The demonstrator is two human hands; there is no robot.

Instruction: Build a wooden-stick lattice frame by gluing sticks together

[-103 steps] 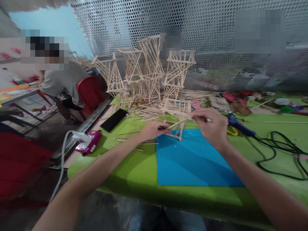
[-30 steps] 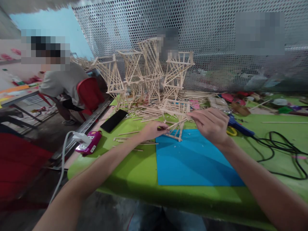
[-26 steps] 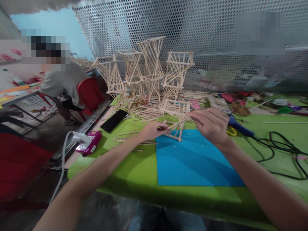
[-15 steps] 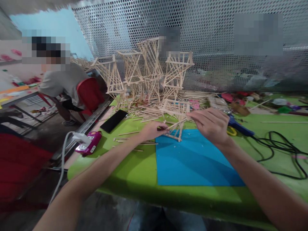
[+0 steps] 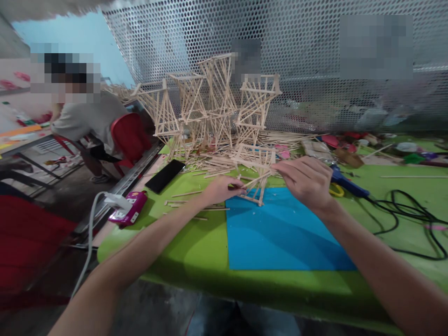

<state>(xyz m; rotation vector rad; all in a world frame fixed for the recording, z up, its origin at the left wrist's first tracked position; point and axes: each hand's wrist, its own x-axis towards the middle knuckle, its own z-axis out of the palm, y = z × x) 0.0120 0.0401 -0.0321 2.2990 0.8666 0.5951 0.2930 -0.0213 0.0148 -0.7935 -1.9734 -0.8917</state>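
A small frame of thin wooden sticks stands at the far edge of a blue sheet. My left hand is closed at the frame's left side, its thumb and forefinger pinching the lower end of a slanting wooden stick. From the right, my right hand pinches at that stick's upper end, against the frame's side. Its curled fingers hide the exact contact. Just right of my right hand lies a blue glue gun with a black cord.
Behind the hands are a heap of loose sticks and several stick towers before a perforated metal panel. A black phone and a purple power strip lie left on the green tabletop. A person sits far left.
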